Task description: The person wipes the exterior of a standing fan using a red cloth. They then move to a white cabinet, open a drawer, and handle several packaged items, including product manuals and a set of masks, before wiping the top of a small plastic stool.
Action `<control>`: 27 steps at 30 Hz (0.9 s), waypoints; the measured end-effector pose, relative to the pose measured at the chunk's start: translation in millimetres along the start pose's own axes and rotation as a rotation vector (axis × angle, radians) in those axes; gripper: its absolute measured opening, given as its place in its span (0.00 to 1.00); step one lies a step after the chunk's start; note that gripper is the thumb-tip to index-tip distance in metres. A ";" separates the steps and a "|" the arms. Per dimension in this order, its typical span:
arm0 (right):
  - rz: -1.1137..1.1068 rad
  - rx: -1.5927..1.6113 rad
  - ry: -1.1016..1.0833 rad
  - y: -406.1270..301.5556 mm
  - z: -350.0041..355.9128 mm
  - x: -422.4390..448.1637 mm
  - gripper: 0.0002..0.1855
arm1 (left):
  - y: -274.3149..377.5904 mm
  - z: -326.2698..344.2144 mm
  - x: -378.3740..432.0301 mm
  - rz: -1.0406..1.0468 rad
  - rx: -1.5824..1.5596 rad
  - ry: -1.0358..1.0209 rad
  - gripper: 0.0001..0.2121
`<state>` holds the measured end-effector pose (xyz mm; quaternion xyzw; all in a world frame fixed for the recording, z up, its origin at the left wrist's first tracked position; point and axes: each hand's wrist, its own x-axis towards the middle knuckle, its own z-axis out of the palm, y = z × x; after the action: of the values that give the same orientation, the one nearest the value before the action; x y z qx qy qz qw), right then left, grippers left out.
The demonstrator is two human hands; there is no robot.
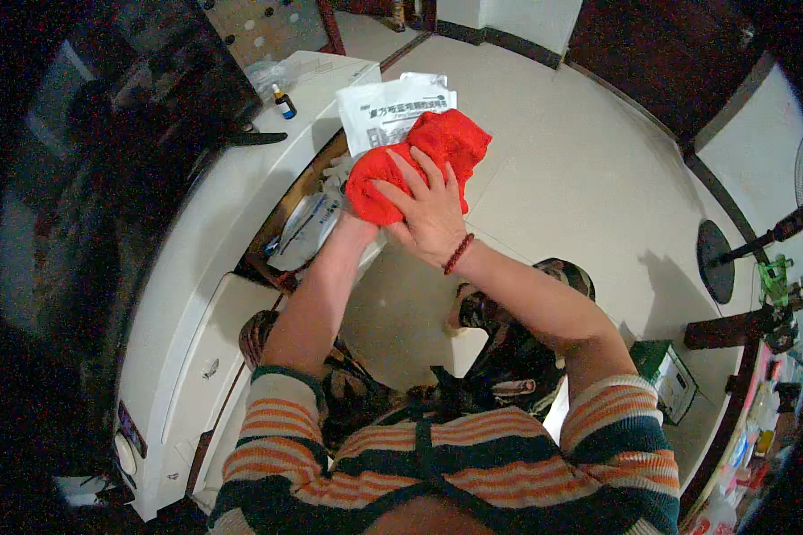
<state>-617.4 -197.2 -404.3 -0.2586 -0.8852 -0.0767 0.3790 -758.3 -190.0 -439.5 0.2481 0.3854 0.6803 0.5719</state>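
A bunched red cloth (450,137) is held between my two hands above an open drawer (288,221). My right hand (431,210), with a dark red bead bracelet at the wrist, lies on top of the cloth with its fingers spread over the folds. From below, my left hand (358,229) supports the bundle; its fingers are hidden under the cloth. Just beyond the cloth, a white printed packet (368,110) sticks up, partly covered by it. Inside the drawer lies another pale plastic packet (308,227) with printing.
A white cabinet (194,221) runs along my left, with a small dropper bottle (284,103) and a crumpled clear bag (265,75) on top. Tiled floor (562,154) spreads to the right. A round black stand base (715,262) and a cluttered shelf (743,455) stand at the right.
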 end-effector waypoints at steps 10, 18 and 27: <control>0.308 0.055 0.019 57.1 2.0 -8.2 0.21 | -39.9 30.4 -32.3 -0.072 -0.124 0.099 0.16; 0.042 0.191 -0.109 28.5 16.3 -23.7 0.28 | -45.8 -41.6 -12.2 -0.011 -0.256 -0.167 0.19; 1.175 1.830 -0.155 131.4 17.4 -39.1 0.40 | -30.2 -10.0 -21.3 -0.136 -0.219 -0.054 0.18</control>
<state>-537.9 -94.8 -452.3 -0.2653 -0.3666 0.8209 0.3484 -743.6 -211.6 -467.4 0.1760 0.3091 0.6711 0.6505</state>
